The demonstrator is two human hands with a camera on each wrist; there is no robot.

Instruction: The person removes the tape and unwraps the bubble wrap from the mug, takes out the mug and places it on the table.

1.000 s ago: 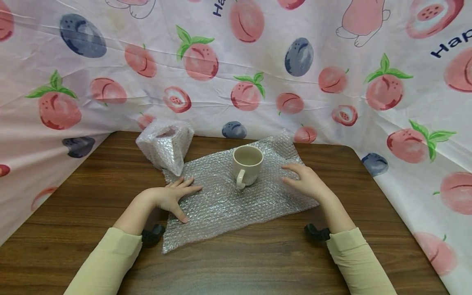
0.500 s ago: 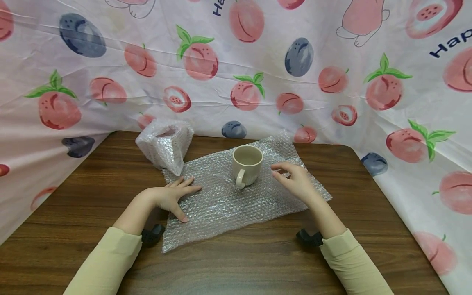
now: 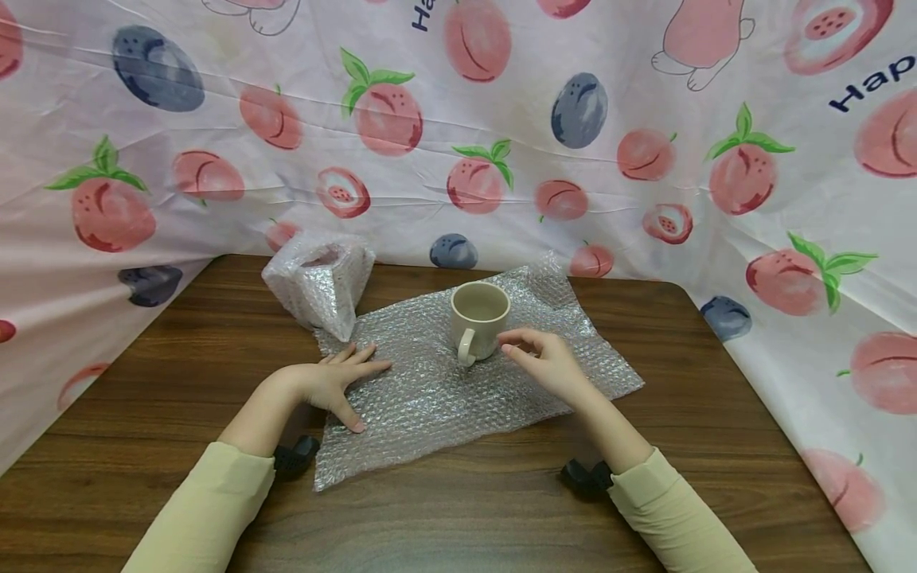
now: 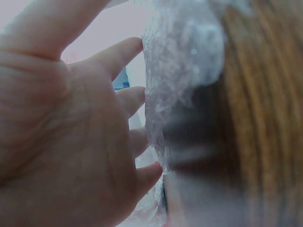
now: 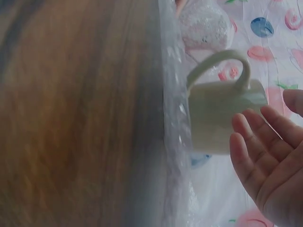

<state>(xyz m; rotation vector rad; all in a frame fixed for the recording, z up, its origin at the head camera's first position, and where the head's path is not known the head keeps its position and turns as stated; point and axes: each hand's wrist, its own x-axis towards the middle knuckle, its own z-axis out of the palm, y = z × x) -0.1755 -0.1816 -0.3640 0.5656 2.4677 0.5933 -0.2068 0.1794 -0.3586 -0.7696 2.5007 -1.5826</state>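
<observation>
A cream mug (image 3: 478, 322) stands upright on a sheet of bubble wrap (image 3: 423, 414), its handle toward the viewer. My left hand (image 3: 333, 385) rests with fingers spread on the sheet's left edge; in the left wrist view the fingertips (image 4: 151, 172) touch the wrap. Just right of the mug, my right hand (image 3: 550, 362) hovers with relaxed, slightly bent fingers and holds nothing. In the right wrist view the fingers (image 5: 246, 156) are close to the mug's wall; whether they touch it I cannot tell.
A bundle wrapped in bubble wrap (image 3: 322, 278) sits at the back left, beside the sheet's corner. Behind the brown wooden table (image 3: 466, 509) hangs a white curtain (image 3: 286, 183) printed with fruit.
My right hand has moved left from the sheet's right part to beside the mug. The sheet's right corner has come into view. My left hand and the mug have stayed put.
</observation>
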